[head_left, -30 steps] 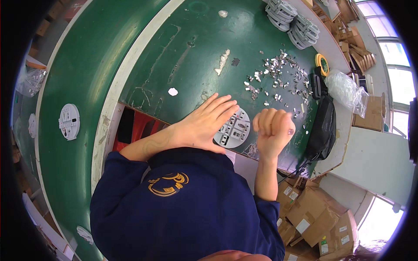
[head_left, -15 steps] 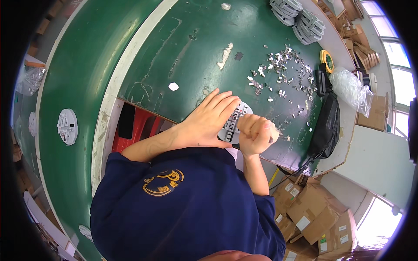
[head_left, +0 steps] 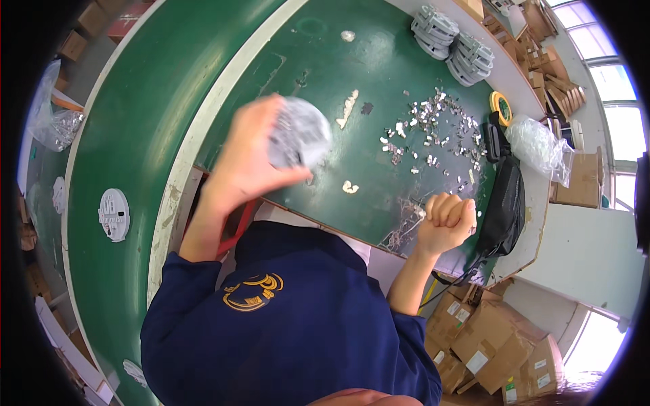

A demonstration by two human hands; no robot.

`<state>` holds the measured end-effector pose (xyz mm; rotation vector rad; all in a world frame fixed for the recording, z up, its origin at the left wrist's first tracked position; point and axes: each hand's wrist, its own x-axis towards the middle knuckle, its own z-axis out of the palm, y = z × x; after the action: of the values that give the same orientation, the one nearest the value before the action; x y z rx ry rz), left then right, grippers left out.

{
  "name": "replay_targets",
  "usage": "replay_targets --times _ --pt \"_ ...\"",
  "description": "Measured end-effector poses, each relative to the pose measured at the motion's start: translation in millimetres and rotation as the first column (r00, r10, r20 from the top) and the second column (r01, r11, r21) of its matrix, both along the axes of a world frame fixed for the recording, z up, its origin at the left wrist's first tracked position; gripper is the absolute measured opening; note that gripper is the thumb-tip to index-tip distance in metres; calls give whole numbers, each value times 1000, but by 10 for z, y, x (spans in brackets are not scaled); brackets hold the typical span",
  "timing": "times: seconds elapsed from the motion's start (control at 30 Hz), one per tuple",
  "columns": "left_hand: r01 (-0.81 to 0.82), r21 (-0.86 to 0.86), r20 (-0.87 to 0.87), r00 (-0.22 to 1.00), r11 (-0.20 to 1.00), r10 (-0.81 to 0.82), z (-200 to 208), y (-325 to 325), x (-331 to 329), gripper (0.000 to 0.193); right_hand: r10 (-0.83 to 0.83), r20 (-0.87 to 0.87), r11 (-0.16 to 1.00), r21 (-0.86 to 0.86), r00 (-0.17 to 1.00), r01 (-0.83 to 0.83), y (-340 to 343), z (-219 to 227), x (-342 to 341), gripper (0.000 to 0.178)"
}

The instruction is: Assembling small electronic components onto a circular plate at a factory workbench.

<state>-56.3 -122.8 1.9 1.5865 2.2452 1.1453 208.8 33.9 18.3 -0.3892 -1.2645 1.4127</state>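
Observation:
My left hand (head_left: 245, 152) is raised over the near left of the green table, gripping a round grey plastic disc (head_left: 301, 132) by its left edge. Motion smears both, so the small fittings on the disc's face do not show clearly. My right hand (head_left: 447, 222) hovers closed over the table's near right edge, beside the black bag. Its fingers are curled tight, and what they hold, if anything, is hidden. Small white and dark metallic pieces (head_left: 433, 122) lie scattered on the table beyond it.
Stacked grey plastic rings (head_left: 469, 59) stand at the far right. A yellow tape roll (head_left: 500, 108), a clear plastic bag (head_left: 538, 143) and a black bag (head_left: 504, 203) line the right side. On the green conveyor belt (head_left: 135, 304) at left lies another round disc (head_left: 115, 215).
My left hand has lifted the disc off the table's near edge and carried it up and left. My right hand has moved away to the right, still closed.

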Motion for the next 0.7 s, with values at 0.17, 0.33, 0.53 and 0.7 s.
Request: replay_targets --times 0.17,0.33,0.53,0.7 --pt "-582 26 -131 804 812 580 148 -49 -968 98 -135 25 990 -47 991 136 138 -60 130 49" --pt "-732 -172 -483 646 659 591 78 351 -1465 79 -206 76 978 -22 976 208 245 -104 120 48" --pt "-458 -147 -192 883 877 428 -50 2006 -2072 58 -374 141 927 35 916 373 297 -264 38 47" --pt "-470 50 -464 770 881 437 -609 3003 -2982 59 -587 265 806 287 765 519 324 -378 18 44"
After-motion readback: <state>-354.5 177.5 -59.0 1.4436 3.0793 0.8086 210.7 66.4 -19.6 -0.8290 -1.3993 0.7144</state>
